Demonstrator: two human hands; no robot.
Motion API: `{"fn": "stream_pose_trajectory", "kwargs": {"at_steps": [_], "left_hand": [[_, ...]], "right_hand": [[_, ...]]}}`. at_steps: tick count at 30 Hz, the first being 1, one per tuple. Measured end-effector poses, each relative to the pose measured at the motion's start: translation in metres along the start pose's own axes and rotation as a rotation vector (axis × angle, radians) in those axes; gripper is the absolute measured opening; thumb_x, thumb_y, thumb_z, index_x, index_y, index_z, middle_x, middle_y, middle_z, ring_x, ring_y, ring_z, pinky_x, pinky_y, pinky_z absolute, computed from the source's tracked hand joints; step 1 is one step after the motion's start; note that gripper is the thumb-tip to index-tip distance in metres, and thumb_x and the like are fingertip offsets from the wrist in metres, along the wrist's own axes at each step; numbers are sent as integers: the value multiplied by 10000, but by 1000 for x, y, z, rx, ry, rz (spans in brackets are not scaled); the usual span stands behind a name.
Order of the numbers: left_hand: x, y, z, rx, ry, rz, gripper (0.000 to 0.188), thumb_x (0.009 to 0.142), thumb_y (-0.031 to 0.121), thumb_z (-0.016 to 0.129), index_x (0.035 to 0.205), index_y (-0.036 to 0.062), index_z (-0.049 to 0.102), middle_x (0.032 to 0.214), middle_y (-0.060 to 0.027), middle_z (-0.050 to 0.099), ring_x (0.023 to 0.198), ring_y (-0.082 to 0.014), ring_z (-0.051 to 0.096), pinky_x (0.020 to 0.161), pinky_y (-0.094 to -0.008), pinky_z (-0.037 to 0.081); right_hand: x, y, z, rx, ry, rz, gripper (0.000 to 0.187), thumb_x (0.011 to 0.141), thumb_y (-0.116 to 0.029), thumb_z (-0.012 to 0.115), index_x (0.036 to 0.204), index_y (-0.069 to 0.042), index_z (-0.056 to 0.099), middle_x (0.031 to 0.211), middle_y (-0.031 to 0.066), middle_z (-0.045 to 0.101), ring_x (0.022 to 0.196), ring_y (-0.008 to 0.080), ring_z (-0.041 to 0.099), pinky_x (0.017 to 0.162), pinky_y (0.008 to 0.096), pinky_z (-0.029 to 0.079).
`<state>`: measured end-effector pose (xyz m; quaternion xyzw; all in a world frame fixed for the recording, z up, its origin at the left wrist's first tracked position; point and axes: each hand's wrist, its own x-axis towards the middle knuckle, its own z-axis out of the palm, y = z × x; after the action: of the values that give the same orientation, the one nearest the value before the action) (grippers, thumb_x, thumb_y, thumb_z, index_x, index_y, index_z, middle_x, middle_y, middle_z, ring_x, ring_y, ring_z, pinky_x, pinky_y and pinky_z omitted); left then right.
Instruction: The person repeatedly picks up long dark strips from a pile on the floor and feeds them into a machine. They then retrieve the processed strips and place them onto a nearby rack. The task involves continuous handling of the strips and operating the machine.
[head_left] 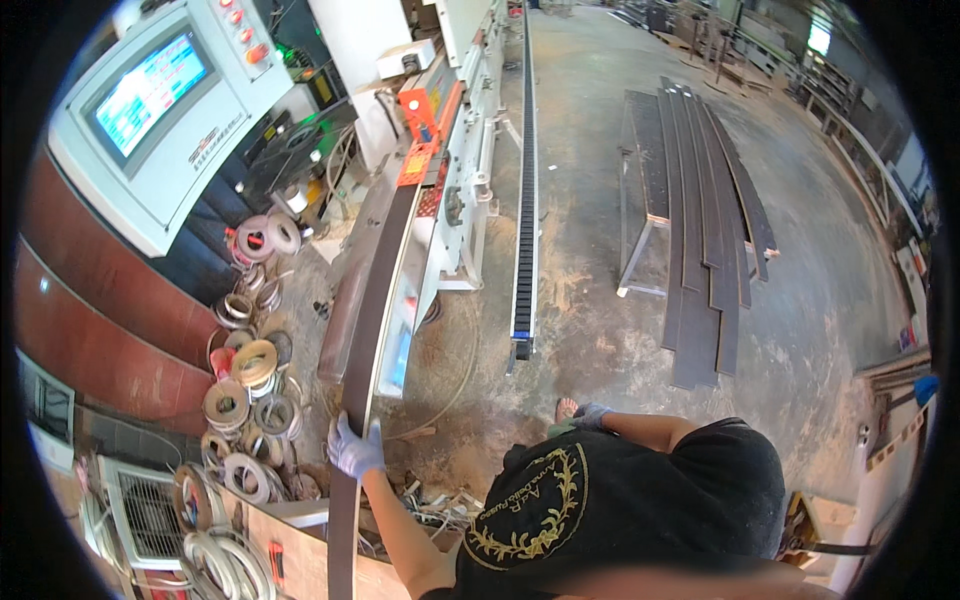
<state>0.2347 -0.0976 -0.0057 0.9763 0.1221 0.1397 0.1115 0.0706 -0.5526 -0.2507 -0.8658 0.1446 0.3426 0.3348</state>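
Note:
My left hand (355, 452), in a pale glove, grips a long, narrow dark brown board (378, 300). The board has a light-coloured edge and runs from the lower edge of the view up into a white machine (470, 150), under an orange guard (416, 165). Gloved as well, my right hand (592, 414) is beside my body, well apart from the board. Its fingers are too small and partly hidden, so whether it holds anything does not show.
A control panel (160, 100) with a lit screen hangs at upper left. Rolls of edge tape (255, 362) crowd the floor below it. A narrow roller track (526, 220) runs beside the machine. To the right, several dark boards (690, 320) lie on a metal stand (640, 262).

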Motion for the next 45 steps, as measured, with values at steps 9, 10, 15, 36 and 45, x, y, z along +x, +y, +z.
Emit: {"fn": "stream_pose_trajectory", "kwargs": {"at_steps": [9, 10, 15, 36, 45], "left_hand": [[-60, -95, -24, 59, 113, 14, 656, 673, 376, 790, 1257, 178, 565, 1293, -125, 534, 1187, -328, 490, 1019, -465, 368], [-65, -102, -27, 41, 114, 14, 655, 674, 374, 790, 1259, 179, 566, 1287, -126, 537, 1182, -329, 492, 1018, -466, 369], [-71, -114, -35, 37, 35, -77, 632, 677, 368, 789, 1245, 181, 583, 1239, -133, 561, 1156, -335, 507, 1014, -462, 374], [-42, -83, -26, 45, 60, -77, 633, 653, 395, 804, 1219, 188, 610, 1198, -123, 580, 1088, -331, 534, 992, -450, 394], [-43, -81, -29, 35, 54, -84, 661, 654, 426, 801, 1241, 205, 593, 1207, -132, 573, 1115, -336, 521, 1008, -455, 378]], "right_hand": [[22, 4, 5, 92, -31, -27, 550, 773, -547, 588, 1148, -152, 670, 1174, 181, 630, 1112, 325, 587, 950, 401, 445], [23, -1, 4, 99, -17, -67, 541, 780, -535, 590, 1145, -143, 670, 1161, 180, 638, 1103, 326, 593, 945, 401, 449], [20, -53, -12, 105, 4, -193, 526, 833, -471, 613, 1116, -30, 662, 1150, 172, 653, 1083, 305, 607, 935, 391, 457], [-8, -388, -125, -255, 428, -772, 643, 872, -451, 571, 1362, -60, 426, 1349, 163, 489, 1262, 333, 445, 1028, 461, 359], [38, -461, -111, -339, 369, -610, 995, 782, -666, 542, 1463, -2, 252, 1480, 255, 297, 1405, 359, 251, 1126, 521, 162]]}}
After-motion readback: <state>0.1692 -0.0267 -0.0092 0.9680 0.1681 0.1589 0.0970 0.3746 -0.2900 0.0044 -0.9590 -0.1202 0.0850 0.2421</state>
